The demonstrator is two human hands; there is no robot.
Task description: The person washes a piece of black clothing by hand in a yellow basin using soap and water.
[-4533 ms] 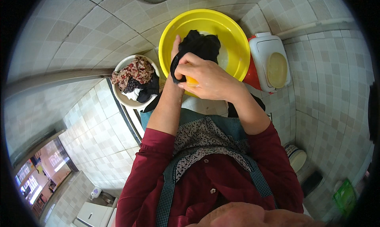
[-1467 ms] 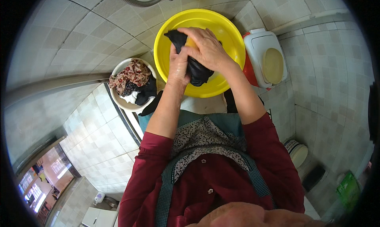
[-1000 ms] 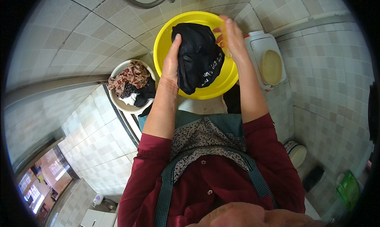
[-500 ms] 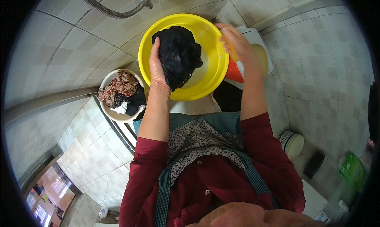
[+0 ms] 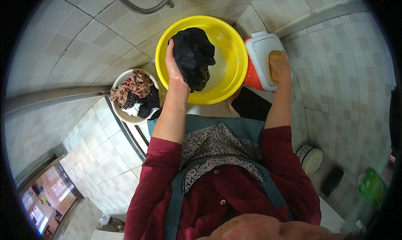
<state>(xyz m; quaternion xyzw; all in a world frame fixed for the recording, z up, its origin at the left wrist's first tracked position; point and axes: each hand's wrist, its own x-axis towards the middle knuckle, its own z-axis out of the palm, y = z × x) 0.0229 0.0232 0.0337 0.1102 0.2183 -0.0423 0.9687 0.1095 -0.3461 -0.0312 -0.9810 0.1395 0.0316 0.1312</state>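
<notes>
A bunched, wet-looking black garment (image 5: 193, 51) is in my left hand (image 5: 173, 68), over the left part of the yellow basin (image 5: 235, 78). My left thumb lies along the garment's edge; the other fingers are hidden beneath it. Beyond the basin's right side, my right hand (image 5: 281, 66) reaches over the yellowish oval area (image 5: 273, 76) on top of a white lidded container (image 5: 261, 49). The fingers blend into that yellowish surface, so I cannot tell whether they hold something.
A pale bucket (image 5: 118, 111) of mixed clothes stands left of the basin. A red-orange surface (image 5: 252, 76) shows below the white lid. A metal shower hose (image 5: 140, 9) hangs above. At the lower right are a white tub (image 5: 312, 160) and a green packet (image 5: 372, 186).
My right hand has moved from the basin's right rim out to the white lid. The garment remains in my left hand. The whole view has shifted slightly.
</notes>
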